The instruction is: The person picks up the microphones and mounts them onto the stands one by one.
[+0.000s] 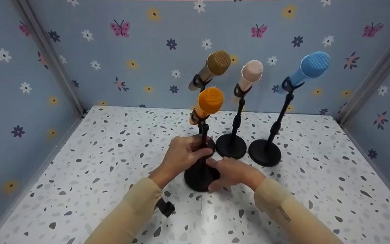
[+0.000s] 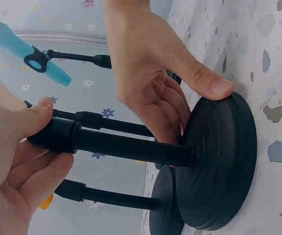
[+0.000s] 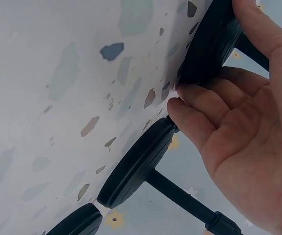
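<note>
A black microphone stand (image 2: 136, 149) with a round base (image 1: 196, 181) carries an orange microphone (image 1: 210, 101) in its clip. My left hand (image 1: 180, 152) grips the stand's pole at its thicker collar (image 2: 57, 134). Low at the right side of the base, my right hand (image 1: 232, 171) holds the rim, thumb on the edge and fingers curled beside it. Just behind stands a gold microphone (image 1: 218, 63) on a stand whose base is partly hidden by the left hand and the front stand.
To the right, a pale pink microphone (image 1: 252, 71) and a blue microphone (image 1: 314, 64) stand upright on black stands. Patterned walls (image 1: 120, 67) enclose the speckled white table (image 1: 113, 159). A small black object (image 1: 166, 207) shows beside the left wrist.
</note>
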Available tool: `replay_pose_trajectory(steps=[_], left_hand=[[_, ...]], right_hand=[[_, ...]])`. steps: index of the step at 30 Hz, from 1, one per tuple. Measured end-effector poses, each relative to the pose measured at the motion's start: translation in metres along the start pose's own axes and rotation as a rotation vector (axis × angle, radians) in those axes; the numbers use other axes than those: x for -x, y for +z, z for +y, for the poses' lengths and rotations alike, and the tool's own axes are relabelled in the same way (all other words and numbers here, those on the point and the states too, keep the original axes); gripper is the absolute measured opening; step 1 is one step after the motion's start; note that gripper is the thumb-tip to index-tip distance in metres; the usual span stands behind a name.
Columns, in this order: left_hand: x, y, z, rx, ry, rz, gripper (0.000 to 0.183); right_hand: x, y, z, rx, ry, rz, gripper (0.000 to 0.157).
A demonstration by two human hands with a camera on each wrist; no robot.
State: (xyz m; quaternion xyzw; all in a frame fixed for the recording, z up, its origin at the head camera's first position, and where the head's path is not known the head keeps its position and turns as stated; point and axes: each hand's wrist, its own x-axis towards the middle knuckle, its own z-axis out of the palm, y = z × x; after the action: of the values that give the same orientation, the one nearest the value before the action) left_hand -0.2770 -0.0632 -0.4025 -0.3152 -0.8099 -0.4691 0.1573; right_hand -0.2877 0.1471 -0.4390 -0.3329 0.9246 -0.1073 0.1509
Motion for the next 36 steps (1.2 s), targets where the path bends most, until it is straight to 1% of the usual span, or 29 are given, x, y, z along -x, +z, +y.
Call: replay_pose_trajectory(steps=[2, 4, 5, 7, 9, 12, 14, 15, 17, 20, 23, 25, 29, 33, 36], left_hand=[[0.001, 0.001, 0.000, -0.032, 0.007, 0.029, 0.021], [0.001, 0.002, 0.001, -0.048, 0.004, 0.030, 0.022], [0.002, 0.002, 0.001, -0.057, 0.005, 0.020, 0.022], [0.003, 0.001, 0.000, -0.059, 0.008, -0.023, 0.023], [0.004, 0.000, -0.001, 0.006, 0.003, -0.092, 0.021], [0.005, -0.002, -0.003, 0.153, -0.021, -0.179, 0.020], [0.005, -0.003, -0.004, 0.247, -0.044, -0.208, 0.022], [0.006, -0.003, -0.004, 0.271, -0.049, -0.211, 0.023], [0.006, -0.003, -0.004, 0.285, -0.051, -0.211, 0.022], [0.004, -0.002, -0.003, 0.295, -0.050, -0.200, 0.019], [0.003, -0.001, -0.003, 0.275, -0.054, -0.166, 0.017], [0.003, 0.000, -0.002, 0.244, -0.054, -0.135, 0.016], [0.002, 0.002, 0.000, 0.127, -0.041, -0.047, 0.022], [0.002, 0.005, 0.001, -0.012, -0.018, 0.041, 0.027], [0.003, 0.007, 0.000, -0.100, -0.002, 0.065, 0.028]], right_hand=[[0.000, 0.000, 0.000, -0.002, 0.011, -0.004, 0.090], [0.000, 0.000, 0.000, -0.005, 0.024, -0.010, 0.090], [0.000, 0.000, 0.000, -0.004, 0.029, -0.012, 0.090], [-0.001, 0.001, 0.000, -0.005, 0.037, -0.011, 0.091], [0.000, 0.001, 0.000, -0.002, 0.040, -0.005, 0.091], [-0.001, 0.002, 0.000, -0.001, 0.025, 0.010, 0.089], [-0.001, 0.001, 0.000, -0.001, 0.011, 0.016, 0.088], [-0.001, 0.001, 0.000, -0.002, 0.006, 0.018, 0.087], [-0.001, 0.001, 0.000, -0.005, 0.001, 0.021, 0.087], [0.000, 0.001, 0.000, -0.011, 0.002, 0.019, 0.088], [0.001, 0.000, 0.000, -0.023, -0.003, 0.013, 0.089], [0.001, -0.001, -0.001, -0.028, 0.001, 0.006, 0.090], [0.001, -0.001, 0.000, -0.030, 0.024, -0.008, 0.090], [0.001, -0.002, -0.001, -0.035, 0.040, -0.011, 0.091], [0.000, -0.001, -0.001, -0.039, 0.041, -0.007, 0.091]])
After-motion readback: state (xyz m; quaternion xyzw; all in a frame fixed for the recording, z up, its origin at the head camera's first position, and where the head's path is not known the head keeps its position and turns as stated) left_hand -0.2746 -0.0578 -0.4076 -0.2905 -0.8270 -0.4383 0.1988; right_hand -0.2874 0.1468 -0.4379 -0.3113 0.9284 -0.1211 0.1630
